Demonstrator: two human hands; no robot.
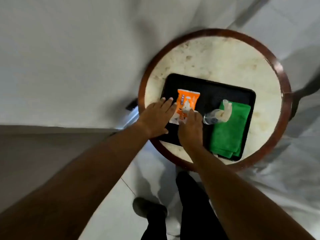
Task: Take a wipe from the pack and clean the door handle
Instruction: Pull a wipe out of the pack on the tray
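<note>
The orange wipe pack (186, 104) lay on the black tray (216, 94) at the 9 o'clock side of the round tabletop (216, 58). The left hand (155, 116) pressed flat on it, fingers released. The right hand (190, 129) pinched a white wipe (238, 107) at the pack's opening.

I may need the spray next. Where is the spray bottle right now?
In the head view the spray bottle lies on the black tray, partly on the green cloth, just right of the right hand.
</note>
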